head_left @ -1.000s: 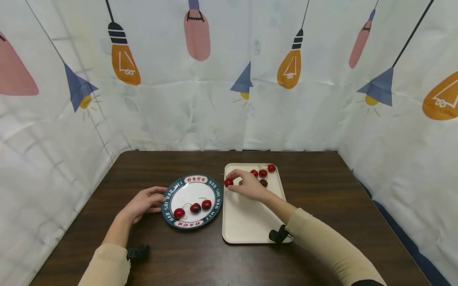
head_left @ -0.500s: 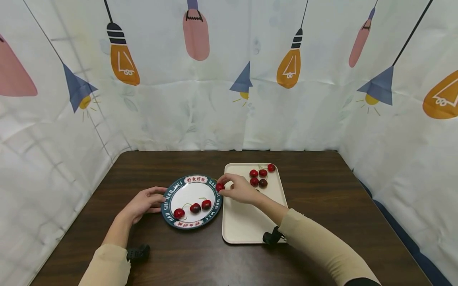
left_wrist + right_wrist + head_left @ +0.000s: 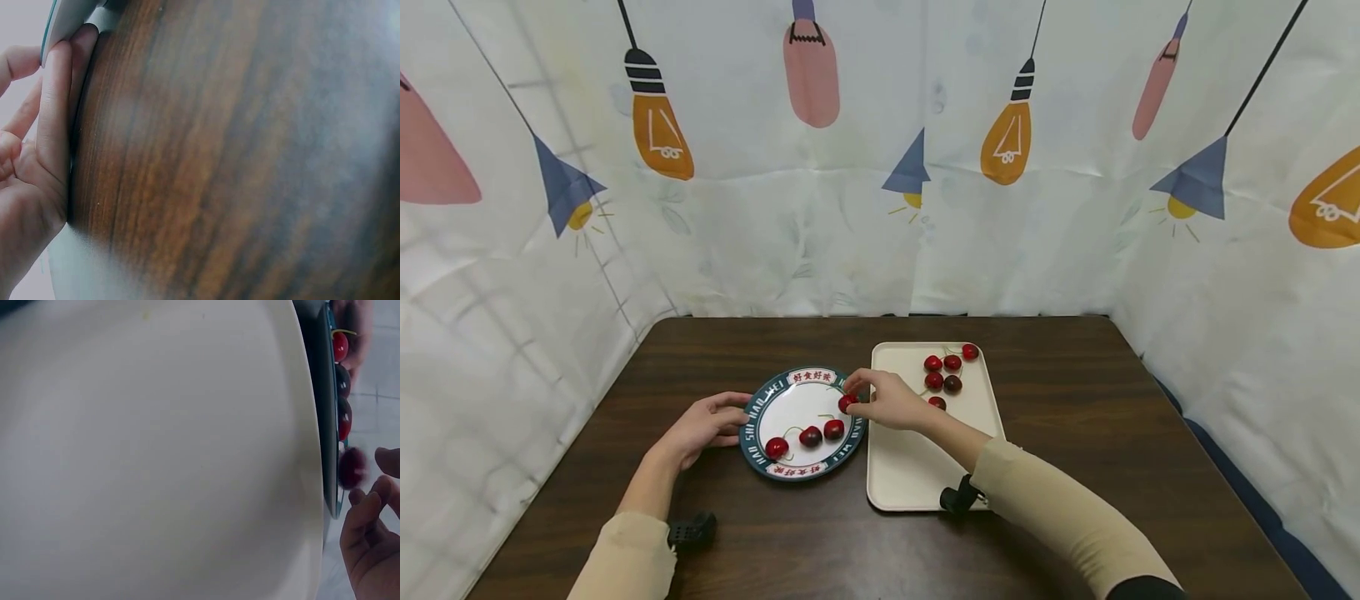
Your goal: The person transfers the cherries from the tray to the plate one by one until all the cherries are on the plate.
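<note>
My left hand (image 3: 703, 427) holds the left rim of a white plate (image 3: 790, 408) with a dark teal border. In the left wrist view, fingers (image 3: 55, 94) lie on both sides of the plate's edge. Three cherries, one of them a dark cherry (image 3: 810, 437), rest on the plate's lower part. Over the plate's right side is another red cherry (image 3: 847, 403), at the fingertips of my right hand (image 3: 887, 400). The right wrist view shows this cherry (image 3: 353, 469) blurred, with a small gap between it and the parted fingertips.
A cream rectangular tray (image 3: 917, 467) stands right of the plate, under my right forearm. Several cherries (image 3: 933, 381) lie in its far part. Both dishes stand on a dark wooden table (image 3: 1052, 400), with a printed white curtain (image 3: 850, 242) around it.
My right hand has carried the cherry leftward from the tray's left edge to over the plate, where the fingertips have parted from it. The left hand has stayed at the rim.
</note>
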The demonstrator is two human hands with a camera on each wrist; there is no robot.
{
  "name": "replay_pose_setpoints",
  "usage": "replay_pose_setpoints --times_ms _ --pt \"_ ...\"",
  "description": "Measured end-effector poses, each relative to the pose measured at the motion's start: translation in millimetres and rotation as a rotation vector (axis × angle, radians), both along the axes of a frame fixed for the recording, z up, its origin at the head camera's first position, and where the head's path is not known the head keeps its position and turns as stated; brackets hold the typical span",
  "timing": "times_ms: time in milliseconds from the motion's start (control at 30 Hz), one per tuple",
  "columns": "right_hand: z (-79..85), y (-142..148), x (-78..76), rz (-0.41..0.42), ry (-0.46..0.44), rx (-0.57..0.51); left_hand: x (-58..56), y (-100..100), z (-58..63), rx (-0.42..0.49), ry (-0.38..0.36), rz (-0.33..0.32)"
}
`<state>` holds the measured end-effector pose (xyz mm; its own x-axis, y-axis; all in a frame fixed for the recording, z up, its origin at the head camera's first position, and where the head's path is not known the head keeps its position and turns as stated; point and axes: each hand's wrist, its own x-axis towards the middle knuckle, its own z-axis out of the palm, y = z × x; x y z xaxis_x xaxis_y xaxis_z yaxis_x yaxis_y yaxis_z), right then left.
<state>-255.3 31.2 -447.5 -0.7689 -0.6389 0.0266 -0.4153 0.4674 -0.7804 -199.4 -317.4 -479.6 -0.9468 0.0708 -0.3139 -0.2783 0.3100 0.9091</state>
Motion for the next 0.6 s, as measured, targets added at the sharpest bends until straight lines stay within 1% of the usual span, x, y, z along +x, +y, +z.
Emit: replay_pose_setpoints --times_ms 267,500,600 --pt "-5.6 8.7 -2.2 -0.008 -0.001 0.01 0.2 -0.5 0.4 0.002 -0.001 0.001" --pt "-8.7 28.0 -4.3 -0.031 0.005 -0.002 -0.2 -0.3 1.6 0.004 -0.006 0.0" --pt "-8.3 38.7 -4.0 -0.049 -0.009 -0.012 0.1 0.1 1.6 -0.003 -0.01 -0.002"
